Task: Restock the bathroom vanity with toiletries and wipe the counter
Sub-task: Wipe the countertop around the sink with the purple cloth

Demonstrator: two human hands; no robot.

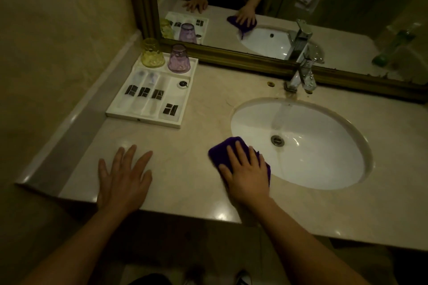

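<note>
While flat, right hand on cloth

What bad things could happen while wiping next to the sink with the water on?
1. The tap is running into the sink, and the purple cloth under the right hand overlaps the rim, so it might get soaked and smear water.
2. A wide sweep left could bump the white tray and tip the upside-down yellow glass or purple glass.
3. The left hand leans flat on the counter; it might slip if wet.
</note>
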